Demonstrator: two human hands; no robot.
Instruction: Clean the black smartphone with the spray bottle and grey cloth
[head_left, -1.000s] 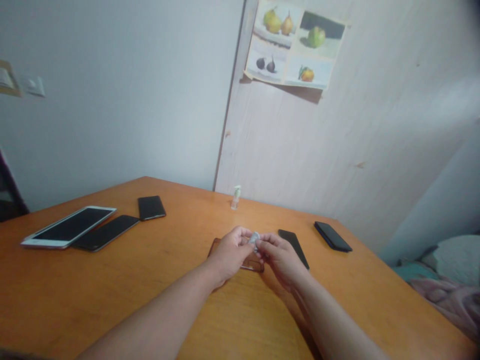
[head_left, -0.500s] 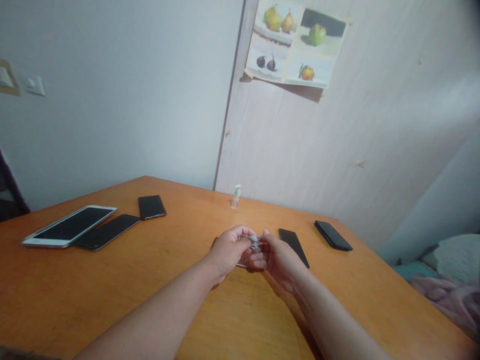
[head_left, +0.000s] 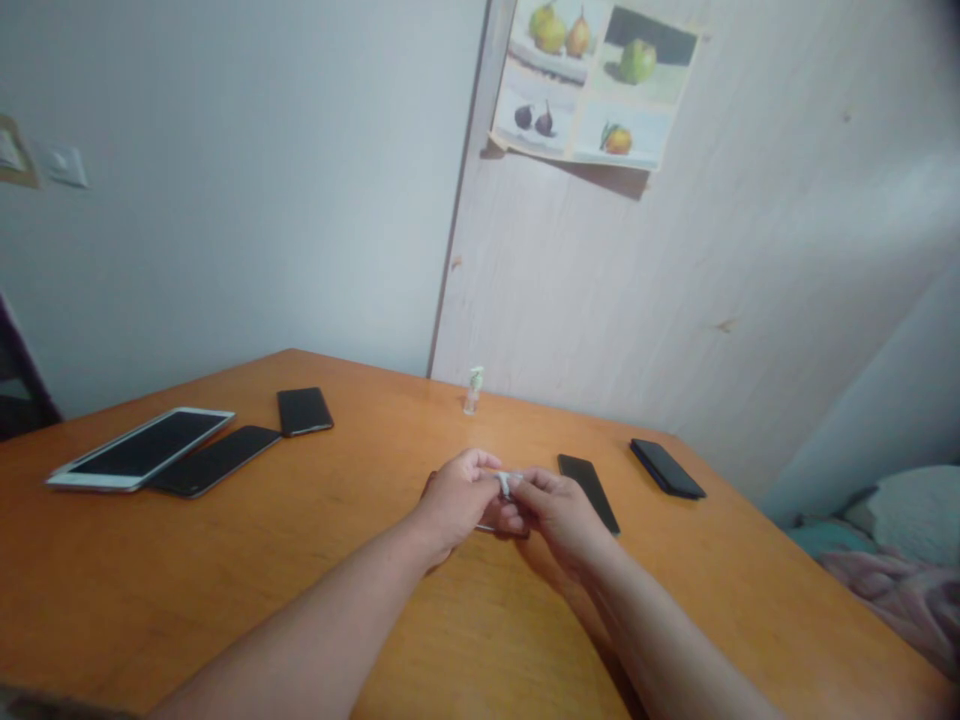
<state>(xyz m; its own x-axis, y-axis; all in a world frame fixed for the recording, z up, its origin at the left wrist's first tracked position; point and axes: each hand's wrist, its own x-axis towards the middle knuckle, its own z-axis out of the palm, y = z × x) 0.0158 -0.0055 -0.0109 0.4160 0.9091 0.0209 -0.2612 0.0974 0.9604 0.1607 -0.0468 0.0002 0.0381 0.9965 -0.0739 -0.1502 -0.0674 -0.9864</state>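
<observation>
My left hand (head_left: 452, 508) and my right hand (head_left: 562, 512) meet over the middle of the table. Between their fingertips is a small crumpled whitish-grey piece (head_left: 505, 485), too small to tell whether it is cloth or paper. Both hands are closed in a pinch on it. Under them lies a flat device with a pale edge (head_left: 491, 529), mostly covered by my fingers. Just right of my right hand, a black phone (head_left: 590, 492) rests on the table.
A small clear pump bottle (head_left: 472, 392) stands near the back edge of the wooden table (head_left: 375, 450). To the left lie a white-framed tablet (head_left: 146, 450), a dark phone (head_left: 217, 461) and a smaller black device (head_left: 304, 411). Far right is a dark phone in a case (head_left: 667, 468).
My right fingers have curled in and closed over the whitish-grey piece, hiding more of it. My left hand has stayed nearly in place.
</observation>
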